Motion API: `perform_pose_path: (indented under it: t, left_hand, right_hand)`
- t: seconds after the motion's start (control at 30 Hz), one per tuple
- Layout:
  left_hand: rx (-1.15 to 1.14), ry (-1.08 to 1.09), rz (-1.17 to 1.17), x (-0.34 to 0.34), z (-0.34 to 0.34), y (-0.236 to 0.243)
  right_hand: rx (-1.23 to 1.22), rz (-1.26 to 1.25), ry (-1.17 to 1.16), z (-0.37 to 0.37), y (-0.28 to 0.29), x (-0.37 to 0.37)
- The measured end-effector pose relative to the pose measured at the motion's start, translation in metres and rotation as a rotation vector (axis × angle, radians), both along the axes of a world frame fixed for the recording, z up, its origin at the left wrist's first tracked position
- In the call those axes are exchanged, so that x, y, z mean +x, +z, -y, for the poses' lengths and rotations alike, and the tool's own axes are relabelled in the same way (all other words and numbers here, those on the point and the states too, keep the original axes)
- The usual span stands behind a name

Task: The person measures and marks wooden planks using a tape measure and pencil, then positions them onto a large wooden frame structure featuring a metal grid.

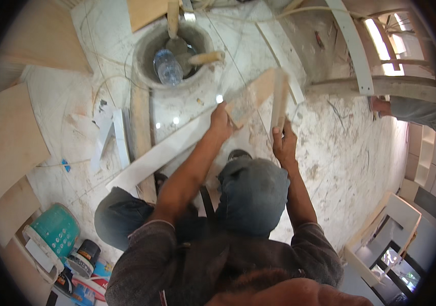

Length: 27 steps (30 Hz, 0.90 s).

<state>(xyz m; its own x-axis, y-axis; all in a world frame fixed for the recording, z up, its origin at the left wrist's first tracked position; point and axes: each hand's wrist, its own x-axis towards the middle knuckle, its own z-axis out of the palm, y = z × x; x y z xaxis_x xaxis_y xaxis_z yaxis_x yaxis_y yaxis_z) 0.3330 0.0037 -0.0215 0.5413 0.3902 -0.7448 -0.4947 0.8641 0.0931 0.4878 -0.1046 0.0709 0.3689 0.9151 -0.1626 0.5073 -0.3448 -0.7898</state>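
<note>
I sit with knees apart, both arms reaching forward. My left hand [220, 123] is closed on the edge of a long white board [164, 149], which slants from beside my left knee up to the right. Beyond that hand lies a brown wooden piece [260, 94]; whether it joins the white board I cannot tell. My right hand [285, 143] is closed round the lower end of a narrow wooden strip [279, 97], which points away from me, blurred along its length. Its top is close to the brown piece's far end.
A round bucket [141, 64] with a plastic bottle [168, 67] and wooden handles stands ahead. White offcuts [121, 136] and a plank [141, 109] lie left. A green bucket [57, 229] stands at lower left. Another person's leg [417, 112] shows at right, near a wooden frame [396, 85].
</note>
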Motion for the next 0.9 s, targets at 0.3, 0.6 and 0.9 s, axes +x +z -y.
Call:
perform_pose_path:
  t: [0.3,0.6,0.9]
  left_hand:
    - [0.059,-0.067,-0.088,-0.013,0.006,-0.016]
    - [0.729,-0.2,-0.482,-0.005,-0.027,0.057]
    - [0.874,-0.296,-0.757,-0.008,-0.034,0.085]
  right_hand:
    - [-0.091,-0.968,-0.493,0.012,-0.076,0.047]
    - [0.156,0.204,-0.038,-0.012,-0.037,0.061]
    - [-0.136,0.159,-0.1,-0.002,-0.062,0.059]
